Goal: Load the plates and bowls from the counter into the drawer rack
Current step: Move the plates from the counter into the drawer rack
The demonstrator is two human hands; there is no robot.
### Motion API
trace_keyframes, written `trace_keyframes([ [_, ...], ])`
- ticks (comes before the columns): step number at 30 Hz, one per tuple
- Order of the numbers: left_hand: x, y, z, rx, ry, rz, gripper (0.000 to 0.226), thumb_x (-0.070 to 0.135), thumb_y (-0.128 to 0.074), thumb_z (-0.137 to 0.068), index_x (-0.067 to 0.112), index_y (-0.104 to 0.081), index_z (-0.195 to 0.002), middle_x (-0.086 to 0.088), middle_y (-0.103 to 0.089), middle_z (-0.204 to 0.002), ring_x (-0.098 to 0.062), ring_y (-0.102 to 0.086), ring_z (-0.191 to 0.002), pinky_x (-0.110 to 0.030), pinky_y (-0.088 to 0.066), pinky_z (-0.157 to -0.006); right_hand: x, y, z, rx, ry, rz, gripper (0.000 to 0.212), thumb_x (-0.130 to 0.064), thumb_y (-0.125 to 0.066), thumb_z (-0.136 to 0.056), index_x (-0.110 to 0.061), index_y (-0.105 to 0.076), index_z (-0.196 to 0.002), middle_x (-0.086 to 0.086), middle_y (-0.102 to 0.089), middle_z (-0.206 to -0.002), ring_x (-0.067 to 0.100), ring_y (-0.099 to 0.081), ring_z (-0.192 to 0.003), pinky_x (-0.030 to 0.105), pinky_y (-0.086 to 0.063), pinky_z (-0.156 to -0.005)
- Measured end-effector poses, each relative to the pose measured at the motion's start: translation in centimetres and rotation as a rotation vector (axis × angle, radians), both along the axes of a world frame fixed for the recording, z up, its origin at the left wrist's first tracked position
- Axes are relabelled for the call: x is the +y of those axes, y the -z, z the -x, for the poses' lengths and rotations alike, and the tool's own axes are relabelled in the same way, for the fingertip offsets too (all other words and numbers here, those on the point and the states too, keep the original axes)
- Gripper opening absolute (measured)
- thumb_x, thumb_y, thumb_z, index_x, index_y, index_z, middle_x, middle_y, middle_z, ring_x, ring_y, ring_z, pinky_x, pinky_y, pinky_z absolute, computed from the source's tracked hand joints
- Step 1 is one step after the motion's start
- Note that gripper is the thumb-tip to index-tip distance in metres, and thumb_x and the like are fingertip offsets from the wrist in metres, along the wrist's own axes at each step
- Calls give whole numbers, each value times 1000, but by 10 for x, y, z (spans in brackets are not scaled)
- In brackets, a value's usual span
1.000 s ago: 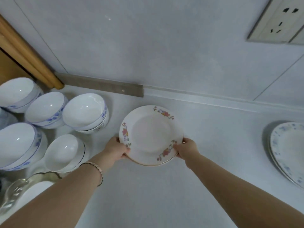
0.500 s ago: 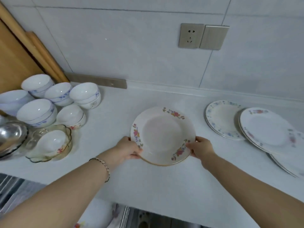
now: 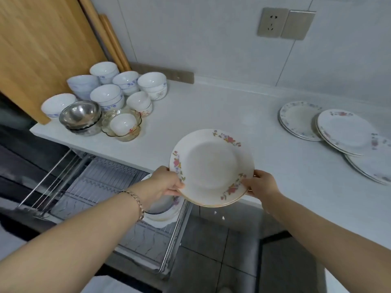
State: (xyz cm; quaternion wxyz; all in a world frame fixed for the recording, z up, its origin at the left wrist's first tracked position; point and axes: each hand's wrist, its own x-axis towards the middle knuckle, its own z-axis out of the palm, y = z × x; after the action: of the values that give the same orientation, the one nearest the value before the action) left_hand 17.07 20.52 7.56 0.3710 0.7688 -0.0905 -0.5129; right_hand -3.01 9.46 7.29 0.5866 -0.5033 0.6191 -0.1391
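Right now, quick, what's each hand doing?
Left hand: closed on the left rim of the floral plate.
Right hand: closed on the right rim of the same plate.

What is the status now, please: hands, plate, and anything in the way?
Left hand and right hand shut on floral plate, at counter edge. Drawer rack open below, plates already inside. Path clear.

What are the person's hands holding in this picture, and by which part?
Both hands, left and right, hold a small stack of floral plates by opposite sides of the rim.
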Motion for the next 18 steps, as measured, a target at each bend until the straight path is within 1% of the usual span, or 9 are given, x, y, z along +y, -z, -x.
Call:
trace_keyframes([
  [1,13,2,-5,-2,-6,-5,42,-18,-56,-80,-6,-50,-120,-21,-62,-123,-34,-63,-108,-33,-53,-77,13,3,-6,13,-22,6,22,10,-49,-81,3,-61,-99,25,-65,-108,38,-64,-99,40,-56,-81],
  [3,48,8,-20,-3,-18,-32,39,-19,-56,-79,-4,-53,-115,-21,-62,-122,-33,-63,-106,-33,-53,-76,46,8,-25,43,-67,20,24,7,-50,-80,7,-60,-102,24,-66,-101,39,-64,-99,47,-55,-87],
  [5,83,18,-42,8,-32,-88,40,-19,-55,-81,-5,-52,-118,-22,-61,-123,-34,-62,-110,-35,-54,-78,80,17,-49,40,-99,13,27,6,-50,-81,8,-59,-106,26,-65,-102,39,-64,-99,45,-56,-85],
  [7,117,29,-70,22,-45,-141,41,-20,-54,-81,-8,-51,-121,-23,-61,-122,-35,-61,-111,-39,-54,-82,114,28,-76,30,-122,-8,26,6,-51,-82,7,-58,-107,25,-66,-97,36,-65,-96,43,-57,-82],
  [9,148,38,-102,20,-35,-175,42,-21,-52,-82,-8,-52,-122,-24,-62,-122,-36,-61,-112,-39,-53,-79,148,43,-106,18,-123,-28,26,4,-53,-81,6,-60,-105,20,-66,-92,33,-66,-90,46,-58,-83],
  [12,193,52,-152,1,-1,-217,40,-21,-51,-82,-9,-53,-120,-24,-61,-123,-36,-60,-112,-40,-52,-81,203,65,-154,22,-91,-78,21,2,-53,-81,1,-61,-100,16,-62,-116,32,-66,-92,45,-58,-82],
  [13,207,58,-167,-1,5,-229,39,-21,-51,-82,-10,-53,-120,-25,-61,-123,-37,-60,-112,-41,-52,-82,220,71,-169,31,-73,-98,20,3,-51,-82,1,-61,-99,19,-63,-114,34,-66,-93,47,-57,-84],
  [15,230,69,-196,-1,2,-250,39,-22,-49,-82,-10,-53,-118,-26,-60,-122,-39,-59,-112,-42,-51,-80,248,85,-196,52,-40,-132,22,4,-49,-82,8,-61,-100,27,-67,-104,39,-66,-95,52,-54,-87],
  [18,250,87,-237,-4,8,-291,40,-24,-48,-81,-10,-53,-118,-27,-60,-121,-40,-59,-112,-44,-51,-79,272,107,-232,55,7,-182,22,3,-48,-82,11,-61,-98,30,-67,-104,42,-65,-98,52,-54,-87],
])
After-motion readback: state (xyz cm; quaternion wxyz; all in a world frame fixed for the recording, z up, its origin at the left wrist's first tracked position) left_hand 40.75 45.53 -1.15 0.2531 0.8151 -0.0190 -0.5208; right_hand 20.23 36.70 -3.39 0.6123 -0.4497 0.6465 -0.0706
